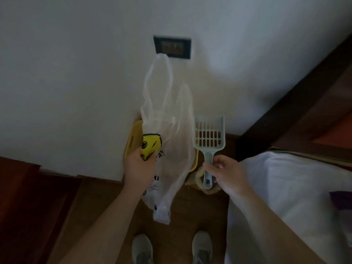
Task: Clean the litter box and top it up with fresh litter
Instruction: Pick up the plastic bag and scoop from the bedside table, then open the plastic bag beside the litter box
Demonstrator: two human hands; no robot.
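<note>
Scooping is not yet begun: the plastic bag (167, 149) is gripped in the left hand (139, 166), and the litter scoop (209, 138), at its three o'clock, is held by the handle in the fingers (219, 161) of the right hand (228, 174). The bag mouth should be spread beside the yellow litter box (134, 138), half hidden behind it.

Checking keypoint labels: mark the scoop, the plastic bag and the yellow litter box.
scoop (209, 134): head view, on the slotted blade.
plastic bag (171, 149): head view, on the clear middle panel.
yellow litter box (133, 135): head view, on the rim left of the bag.
</note>
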